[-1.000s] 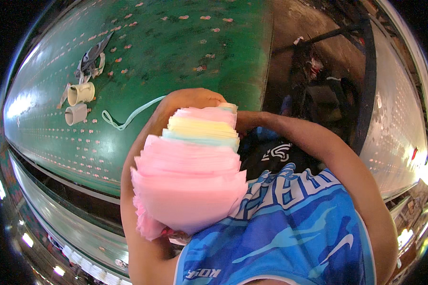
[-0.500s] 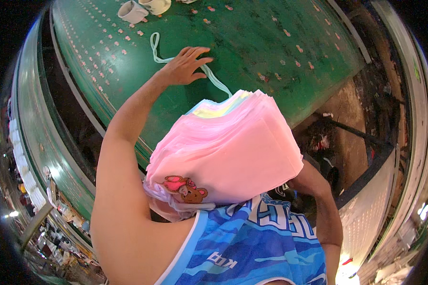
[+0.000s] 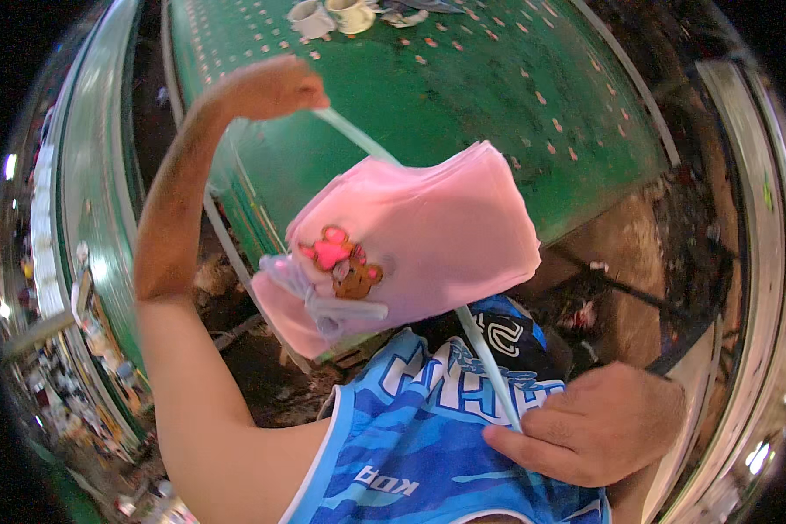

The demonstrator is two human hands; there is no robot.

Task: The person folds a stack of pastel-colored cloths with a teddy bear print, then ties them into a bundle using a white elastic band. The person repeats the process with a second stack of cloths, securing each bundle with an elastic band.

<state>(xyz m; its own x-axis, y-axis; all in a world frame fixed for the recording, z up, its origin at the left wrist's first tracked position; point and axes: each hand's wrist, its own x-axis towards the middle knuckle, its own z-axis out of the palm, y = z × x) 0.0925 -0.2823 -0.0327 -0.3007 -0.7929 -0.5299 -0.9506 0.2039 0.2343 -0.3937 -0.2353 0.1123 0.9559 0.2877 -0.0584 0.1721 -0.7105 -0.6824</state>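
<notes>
A thick stack of pink cloth pieces point(image 3: 445, 231) lies before me at the near edge of the green table. A teddy bear motif point(image 3: 354, 271) shows on its upper face. Around its left end a pale strip is knotted point(image 3: 336, 310). My left hand point(image 3: 275, 87), raised beyond the stack, is closed on one end of a pale green cloth strip point(image 3: 358, 137). That strip runs to the far side of the stack and comes out on the near side. Close to my body, my right hand point(image 3: 598, 424) grips its other end. The stretch under the stack is hidden.
Two white cups point(image 3: 332, 16) stand at the far side of the green table point(image 3: 445, 96), beside some grey cloth point(image 3: 410, 12). Small pinkish marks dot the tabletop. Metal rails point(image 3: 624, 79) border it, and litter lies on the floor at right.
My left hand has closed on the strip and pulled it up and left. The right hand has come out from beside the stack toward my body, drawing the other end. The stack has tilted.
</notes>
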